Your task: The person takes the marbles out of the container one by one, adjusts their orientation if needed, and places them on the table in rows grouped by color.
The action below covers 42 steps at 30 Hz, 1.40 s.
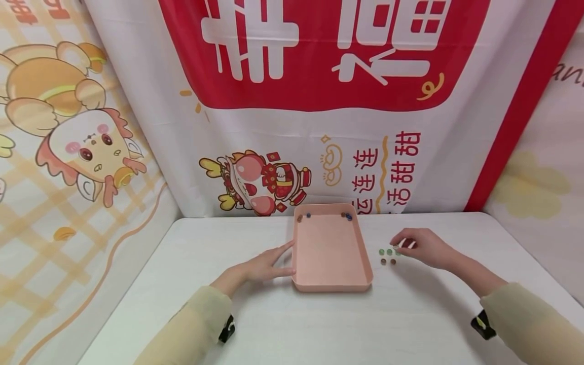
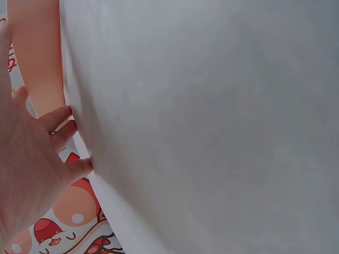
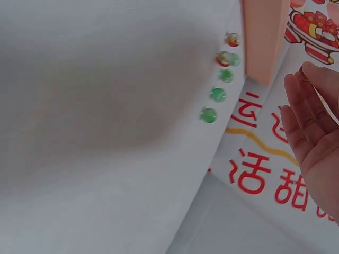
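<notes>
A shallow pink tray [image 1: 333, 287] lies on the white table. My left hand [image 1: 263, 266] rests against its left side, thumb and fingers spread along the wall; the left wrist view also shows this hand [image 2: 37, 159]. My right hand [image 1: 425, 247] is right of the tray, above some small glass marbles. Its thumb and index fingertip pinch a small brownish marble [image 3: 303, 74], mostly hidden by the fingers. Below it on the table are several green marbles [image 1: 381, 252] and brown marbles [image 1: 383, 261]. Inside the tray's far corners sit brown marbles [image 1: 299, 219] and blue marbles [image 1: 349, 217].
Behind the table [image 1: 228, 324] hangs a red and white printed cloth [image 1: 319, 96], close to the tray's far edge. Printed walls stand at left and right. The marbles on the table lie just off the tray's right wall.
</notes>
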{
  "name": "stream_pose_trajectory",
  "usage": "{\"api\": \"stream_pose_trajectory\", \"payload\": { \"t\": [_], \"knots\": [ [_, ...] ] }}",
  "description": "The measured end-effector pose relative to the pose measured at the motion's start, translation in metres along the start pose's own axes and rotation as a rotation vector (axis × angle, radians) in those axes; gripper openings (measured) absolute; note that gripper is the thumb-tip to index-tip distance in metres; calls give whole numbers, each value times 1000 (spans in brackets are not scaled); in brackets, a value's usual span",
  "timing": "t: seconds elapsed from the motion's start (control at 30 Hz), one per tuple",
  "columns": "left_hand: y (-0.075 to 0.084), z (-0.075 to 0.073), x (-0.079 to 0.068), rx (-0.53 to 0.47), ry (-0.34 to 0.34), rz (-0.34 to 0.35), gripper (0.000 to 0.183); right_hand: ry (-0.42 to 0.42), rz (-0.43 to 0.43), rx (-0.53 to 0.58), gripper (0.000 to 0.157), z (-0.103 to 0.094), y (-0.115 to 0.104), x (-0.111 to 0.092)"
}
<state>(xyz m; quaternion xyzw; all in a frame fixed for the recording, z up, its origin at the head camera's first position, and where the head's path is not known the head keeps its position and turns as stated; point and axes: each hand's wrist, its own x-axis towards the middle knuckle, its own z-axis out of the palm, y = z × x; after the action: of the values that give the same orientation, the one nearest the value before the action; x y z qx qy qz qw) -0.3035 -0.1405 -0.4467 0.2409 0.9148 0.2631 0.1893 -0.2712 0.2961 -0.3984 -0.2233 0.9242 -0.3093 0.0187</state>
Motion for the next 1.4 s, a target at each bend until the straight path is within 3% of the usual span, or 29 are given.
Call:
{"api": "stream_pose_trajectory", "payload": {
  "t": [0.27, 0.7, 1.4],
  "knots": [
    [0, 0, -1, -13, 1, -23, 84, 15, 79, 3, 21, 12, 21, -10],
    [0, 0, 1, -17, -1, -21, 85, -22, 148, -38, 19, 26, 41, -8],
    [-2, 1, 1, -28, -1, -30, 86, -39, 163, -120, 15, 31, 37, -4]
  ]
}}
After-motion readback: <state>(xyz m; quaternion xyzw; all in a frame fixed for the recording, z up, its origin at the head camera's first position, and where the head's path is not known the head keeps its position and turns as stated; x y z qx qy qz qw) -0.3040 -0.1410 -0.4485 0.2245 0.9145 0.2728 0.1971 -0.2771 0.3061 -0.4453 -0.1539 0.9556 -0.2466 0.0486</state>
